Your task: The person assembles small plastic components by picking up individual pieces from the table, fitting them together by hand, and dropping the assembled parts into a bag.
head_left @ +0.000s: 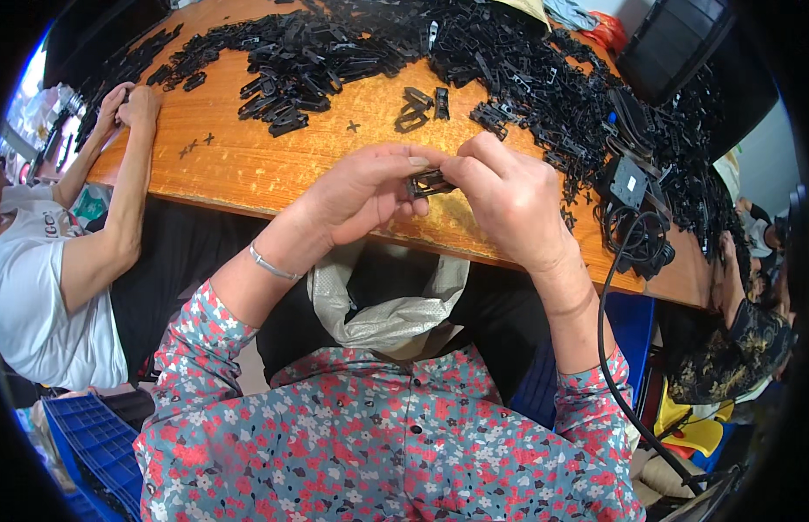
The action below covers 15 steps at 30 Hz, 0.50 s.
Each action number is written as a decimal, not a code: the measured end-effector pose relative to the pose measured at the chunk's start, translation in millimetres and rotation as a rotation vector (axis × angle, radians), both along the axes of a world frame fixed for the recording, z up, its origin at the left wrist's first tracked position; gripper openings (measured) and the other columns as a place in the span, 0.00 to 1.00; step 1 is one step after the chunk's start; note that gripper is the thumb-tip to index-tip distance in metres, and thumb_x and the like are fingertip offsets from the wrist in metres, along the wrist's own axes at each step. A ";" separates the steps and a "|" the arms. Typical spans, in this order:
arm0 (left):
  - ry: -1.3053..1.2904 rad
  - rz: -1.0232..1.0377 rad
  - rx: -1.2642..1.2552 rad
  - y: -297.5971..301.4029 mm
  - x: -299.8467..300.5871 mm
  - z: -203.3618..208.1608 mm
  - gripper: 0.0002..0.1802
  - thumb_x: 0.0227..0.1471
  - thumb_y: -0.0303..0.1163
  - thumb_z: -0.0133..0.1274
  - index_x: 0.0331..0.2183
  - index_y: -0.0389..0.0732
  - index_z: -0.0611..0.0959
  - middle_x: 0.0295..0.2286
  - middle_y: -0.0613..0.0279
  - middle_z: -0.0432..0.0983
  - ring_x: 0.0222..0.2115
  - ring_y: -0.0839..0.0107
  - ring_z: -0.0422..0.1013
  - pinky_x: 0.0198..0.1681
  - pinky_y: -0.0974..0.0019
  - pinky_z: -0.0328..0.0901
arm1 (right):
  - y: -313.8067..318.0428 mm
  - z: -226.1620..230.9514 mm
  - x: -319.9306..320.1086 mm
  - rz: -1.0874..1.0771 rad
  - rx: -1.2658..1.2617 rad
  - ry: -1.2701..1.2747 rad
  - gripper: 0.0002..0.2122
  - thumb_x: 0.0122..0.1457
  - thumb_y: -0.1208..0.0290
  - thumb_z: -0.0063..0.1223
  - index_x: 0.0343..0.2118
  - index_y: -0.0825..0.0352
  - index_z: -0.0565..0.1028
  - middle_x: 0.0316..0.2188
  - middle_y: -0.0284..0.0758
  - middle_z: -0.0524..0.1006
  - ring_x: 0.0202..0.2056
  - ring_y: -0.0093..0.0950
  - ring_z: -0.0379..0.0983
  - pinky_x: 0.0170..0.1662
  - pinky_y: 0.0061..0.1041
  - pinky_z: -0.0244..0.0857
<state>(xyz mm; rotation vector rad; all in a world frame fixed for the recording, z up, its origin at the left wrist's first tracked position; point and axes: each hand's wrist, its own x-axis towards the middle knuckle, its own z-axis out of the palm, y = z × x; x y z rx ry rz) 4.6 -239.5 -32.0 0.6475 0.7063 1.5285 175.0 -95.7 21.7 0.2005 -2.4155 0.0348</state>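
Near the front edge of the wooden table, my two hands meet over a small black plastic frame-shaped part (429, 184). My left hand (367, 187) holds it between the thumb and the curled fingers. My right hand (507, 196) is closed in a pinch at the part's right end; the fingertips partly hide what they grip there. Just beyond my hands lie a few loose black plastic parts (412, 110), one of them standing apart (441, 103). A small black cross-shaped piece (353, 126) rests to their left.
Heaps of black plastic parts (308, 65) spread across the far table (274, 165) and down its right side. A black box (624, 184) with a coiled cable (639, 241) sits at right. A woven sack (391, 320) hangs below the edge. Co-workers sit left (56, 287) and right.
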 end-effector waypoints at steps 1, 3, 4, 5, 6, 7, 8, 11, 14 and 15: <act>0.010 0.011 -0.015 -0.7 1.4 0.7 0.18 0.65 0.33 0.50 0.52 0.32 0.77 0.41 0.58 0.78 0.33 0.73 0.76 0.36 0.71 0.74 | -0.2 -0.6 -0.1 -0.028 0.010 -0.028 0.08 0.51 0.75 0.55 0.35 0.62 0.79 0.27 0.34 0.72 0.26 0.34 0.76 0.28 0.31 0.71; 0.052 0.037 -0.052 -2.6 4.3 1.0 0.18 0.65 0.33 0.50 0.52 0.32 0.77 0.41 0.58 0.78 0.32 0.74 0.77 0.36 0.71 0.75 | -0.1 -4.3 -1.2 -0.071 -0.015 -0.072 0.06 0.51 0.74 0.57 0.34 0.62 0.79 0.27 0.34 0.72 0.26 0.35 0.76 0.28 0.32 0.71; 0.096 0.064 -0.089 -3.3 4.7 0.8 0.18 0.65 0.33 0.51 0.52 0.33 0.77 0.40 0.58 0.79 0.32 0.74 0.77 0.36 0.71 0.75 | 0.0 -6.4 -2.0 -0.113 -0.040 -0.115 0.05 0.52 0.74 0.58 0.33 0.62 0.79 0.27 0.35 0.73 0.27 0.36 0.77 0.28 0.33 0.71; 0.095 0.065 -0.090 -3.7 3.5 -0.9 0.18 0.65 0.33 0.51 0.52 0.33 0.77 0.40 0.58 0.79 0.32 0.74 0.77 0.36 0.71 0.75 | 0.0 -8.0 -2.9 -0.111 -0.042 -0.116 0.05 0.52 0.74 0.58 0.33 0.62 0.79 0.27 0.35 0.73 0.27 0.36 0.77 0.28 0.33 0.71; 0.145 0.053 -0.089 -3.8 2.1 -3.7 0.18 0.65 0.33 0.52 0.52 0.33 0.77 0.40 0.59 0.79 0.32 0.74 0.78 0.36 0.71 0.75 | -0.1 -8.7 -2.9 -0.102 -0.150 -0.118 0.05 0.52 0.74 0.60 0.33 0.63 0.78 0.28 0.36 0.74 0.27 0.37 0.77 0.29 0.34 0.71; 0.195 0.040 -0.089 -3.6 1.0 -6.3 0.17 0.65 0.32 0.53 0.51 0.34 0.78 0.39 0.59 0.80 0.31 0.74 0.79 0.37 0.72 0.75 | -0.1 -9.9 -3.0 -0.093 -0.258 -0.120 0.06 0.53 0.74 0.62 0.33 0.64 0.78 0.29 0.37 0.76 0.28 0.38 0.77 0.30 0.35 0.72; 0.194 0.040 -0.089 -2.8 0.6 -8.3 0.17 0.65 0.32 0.53 0.51 0.34 0.78 0.39 0.59 0.80 0.31 0.74 0.79 0.37 0.72 0.75 | 1.1 -12.0 -3.1 -0.093 -0.258 -0.121 0.06 0.53 0.74 0.62 0.33 0.64 0.78 0.29 0.37 0.76 0.28 0.38 0.77 0.30 0.35 0.72; 0.210 0.100 -0.106 0.3 1.2 -10.9 0.16 0.64 0.30 0.54 0.50 0.35 0.78 0.38 0.60 0.80 0.32 0.75 0.79 0.37 0.73 0.75 | 7.2 -22.1 -2.0 -0.104 -0.590 -0.182 0.07 0.56 0.73 0.63 0.36 0.68 0.78 0.30 0.38 0.78 0.28 0.33 0.79 0.31 0.31 0.72; 0.131 0.179 -0.095 0.5 3.0 -11.1 0.14 0.63 0.29 0.55 0.49 0.35 0.77 0.38 0.59 0.80 0.33 0.74 0.80 0.36 0.74 0.75 | 3.0 -30.8 0.7 -0.058 -1.031 -0.268 0.09 0.60 0.73 0.61 0.41 0.70 0.79 0.33 0.35 0.80 0.29 0.24 0.78 0.32 0.24 0.71; 0.096 0.199 -0.068 2.4 4.1 -12.7 0.13 0.63 0.29 0.55 0.48 0.35 0.77 0.38 0.59 0.80 0.32 0.75 0.79 0.36 0.74 0.75 | -4.0 -32.0 3.0 -0.010 -1.230 -0.273 0.10 0.61 0.73 0.60 0.43 0.71 0.79 0.33 0.32 0.79 0.30 0.20 0.77 0.32 0.21 0.69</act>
